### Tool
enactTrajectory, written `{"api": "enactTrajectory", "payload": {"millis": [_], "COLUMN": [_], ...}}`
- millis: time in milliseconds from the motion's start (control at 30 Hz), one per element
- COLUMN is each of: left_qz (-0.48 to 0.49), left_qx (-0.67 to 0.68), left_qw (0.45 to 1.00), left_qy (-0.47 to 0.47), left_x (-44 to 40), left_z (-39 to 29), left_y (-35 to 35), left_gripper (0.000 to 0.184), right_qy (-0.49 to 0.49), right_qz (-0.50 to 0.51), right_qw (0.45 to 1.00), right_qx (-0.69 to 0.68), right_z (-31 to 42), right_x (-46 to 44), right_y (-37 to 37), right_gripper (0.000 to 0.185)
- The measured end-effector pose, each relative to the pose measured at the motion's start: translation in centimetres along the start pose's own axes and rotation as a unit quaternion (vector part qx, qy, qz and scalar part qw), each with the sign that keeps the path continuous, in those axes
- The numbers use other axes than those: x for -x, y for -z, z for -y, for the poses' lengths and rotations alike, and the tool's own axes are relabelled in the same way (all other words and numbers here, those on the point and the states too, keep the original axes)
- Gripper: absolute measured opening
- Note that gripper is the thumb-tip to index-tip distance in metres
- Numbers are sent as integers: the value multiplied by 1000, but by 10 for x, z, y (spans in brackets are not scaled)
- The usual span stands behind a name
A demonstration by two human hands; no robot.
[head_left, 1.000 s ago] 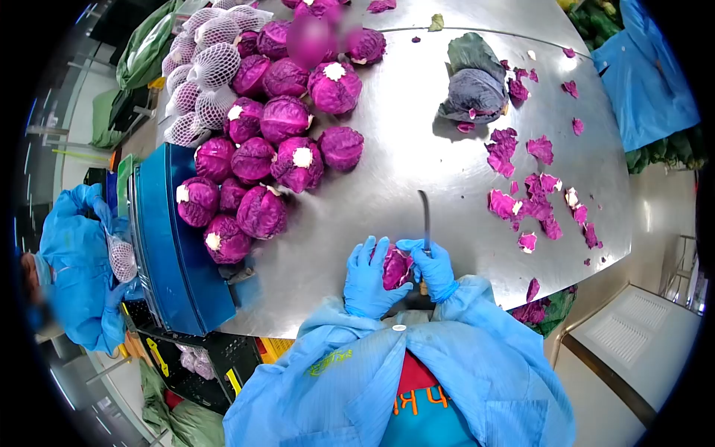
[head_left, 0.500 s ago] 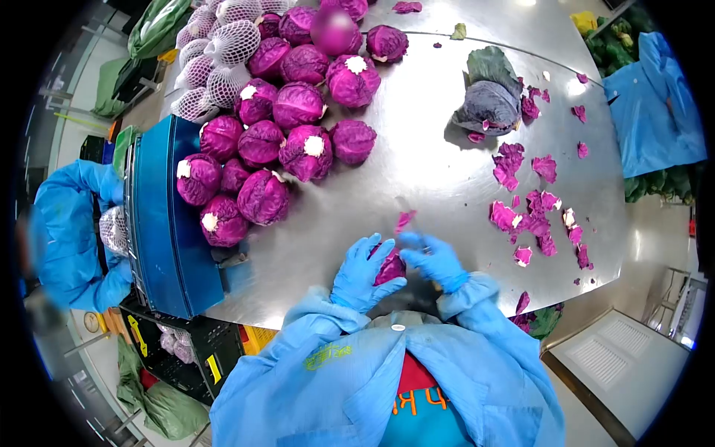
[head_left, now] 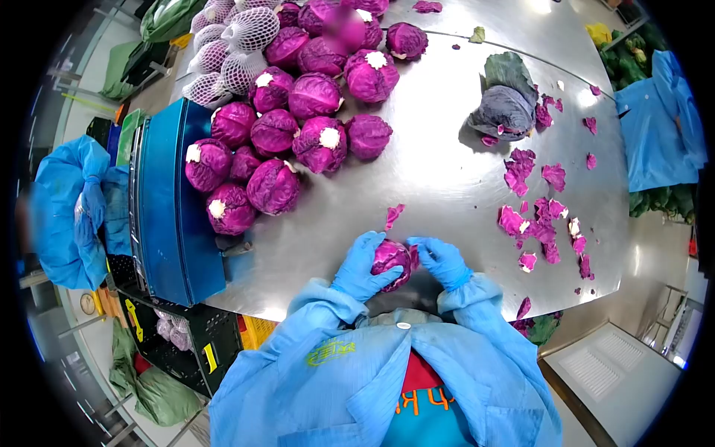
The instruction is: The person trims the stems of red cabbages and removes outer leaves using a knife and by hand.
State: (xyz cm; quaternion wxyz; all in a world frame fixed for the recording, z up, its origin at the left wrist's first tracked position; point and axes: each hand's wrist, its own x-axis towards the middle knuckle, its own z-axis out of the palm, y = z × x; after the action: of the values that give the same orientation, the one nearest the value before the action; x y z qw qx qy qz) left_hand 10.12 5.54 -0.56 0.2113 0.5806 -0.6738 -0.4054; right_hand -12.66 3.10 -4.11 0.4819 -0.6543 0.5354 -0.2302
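Observation:
In the head view, my left hand (head_left: 363, 270), in a blue glove, is closed around a small red cabbage (head_left: 390, 261) low over the table's near edge. On the cabbage's right side, my right hand (head_left: 441, 262), also gloved, pinches a purple leaf piece (head_left: 414, 256) between thumb and fingers. Just beyond the cabbage lies a torn leaf scrap (head_left: 395, 216) on the metal table (head_left: 439, 175).
Several red cabbages (head_left: 272, 132) are piled at left, with net-wrapped ones (head_left: 252, 30) behind. A blue metal box (head_left: 165, 216) stands at the left edge. Leaf scraps (head_left: 547, 223) and a dark cabbage (head_left: 503, 112) lie right. Co-workers in blue sleeves (head_left: 63, 216) are at the sides.
My right hand, blurred and apart from the cabbage before, now touches its right side and pinches a leaf piece. The scrap beyond the cabbage now lies still. The view has shifted slightly.

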Motion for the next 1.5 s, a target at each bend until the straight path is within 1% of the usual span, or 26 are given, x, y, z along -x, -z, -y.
{"api": "enactTrajectory", "payload": {"millis": [100, 167, 200, 300, 333, 367, 433, 467, 533, 567, 600, 633, 667, 700, 767, 800, 867, 933, 967, 1033, 1067, 1167, 1200, 1300, 1400, 1500], "left_qz": [-9, 11, -20, -43, -13, -48, -126, -97, -41, -46, -48, -48, -55, -54, -47, -42, -58, -67, -67, -67, -67, -43, -28, -59, -80, -57], "left_qx": [101, 170, 182, 249, 224, 236, 259, 343, 501, 517, 532, 549, 535, 523, 497, 487, 488, 486, 484, 477, 473, 424, 402, 399, 391, 400], "left_qw": [995, 985, 982, 963, 967, 960, 939, 906, 809, 802, 796, 789, 796, 807, 829, 841, 846, 848, 849, 853, 855, 886, 899, 894, 892, 891], "left_qy": [-3, 25, 43, 95, 122, 142, 186, 227, 305, 295, 284, 270, 277, 268, 251, 233, 207, 199, 200, 200, 199, 180, 170, 194, 213, 204], "left_x": [0, 8, 11, 15, 13, 14, 20, 21, 25, 27, 26, 23, 22, 20, 18, 15, 12, 8, 5, -2, -3, -8, -9, -11, -12, -13], "left_z": [21, 31, 32, 45, 46, 40, 28, 28, 32, 34, 38, 37, 34, 28, 19, 31, 27, 20, 15, 13, 17, 17, 13, -9, 1, -4], "left_y": [12, 18, 17, 8, 12, 12, 10, 11, 12, 11, 8, 6, 6, 5, 1, -10, -17, -24, -26, -31, -35, -30, -26, -20, -29, -24], "left_gripper": [80, 81, 86, 90, 94, 91, 83, 77, 67, 63, 59, 55, 57, 58, 60, 69, 75, 79, 80, 82, 83, 84, 84, 83, 83, 82], "right_qy": [-42, -83, -104, -137, -126, -113, -293, -266, -283, -294, -290, -205, -112, -17, -8, -47, -126, -177, -198, -267, -269, -285, -282, -231, -120, -41], "right_qz": [-77, -187, -247, -132, -94, -55, 108, 74, 74, 72, 80, 9, -65, -137, -268, -255, -226, -93, -25, 29, 0, 1, 8, -1, -38, -77], "right_qw": [996, 978, 962, 981, 985, 986, 921, 885, 867, 855, 864, 945, 987, 987, 950, 955, 960, 978, 971, 889, 874, 851, 859, 906, 989, 995], "right_qx": [30, 41, 45, -42, -78, -113, -232, -374, -403, -420, -404, -255, -92, 77, 162, 146, 108, -53, -135, -372, -406, -441, -427, -355, -77, -56], "right_z": [-44, -37, -28, 25, 29, 31, 41, 51, 43, 37, 32, 24, 13, 4, -8, -5, 10, 15, 18, 22, 23, 17, 16, 17, 8, 4], "right_x": [10, 6, 3, 1, 0, -2, -6, -4, -6, -5, -7, -8, -11, -13, -28, -27, -19, -7, -1, 7, 8, 6, 6, 8, 7, 10], "right_y": [18, 36, 44, 42, 25, 6, -18, -26, -32, -35, -34, -34, -33, -25, 8, 22, 45, 39, 33, 16, 10, 11, 13, 10, 4, 2], "right_gripper": [29, 32, 33, 41, 42, 43, 42, 40, 37, 36, 31, 32, 33, 33, 39, 41, 45, 47, 48, 47, 44, 33, 35, 28, 27, 23]}}
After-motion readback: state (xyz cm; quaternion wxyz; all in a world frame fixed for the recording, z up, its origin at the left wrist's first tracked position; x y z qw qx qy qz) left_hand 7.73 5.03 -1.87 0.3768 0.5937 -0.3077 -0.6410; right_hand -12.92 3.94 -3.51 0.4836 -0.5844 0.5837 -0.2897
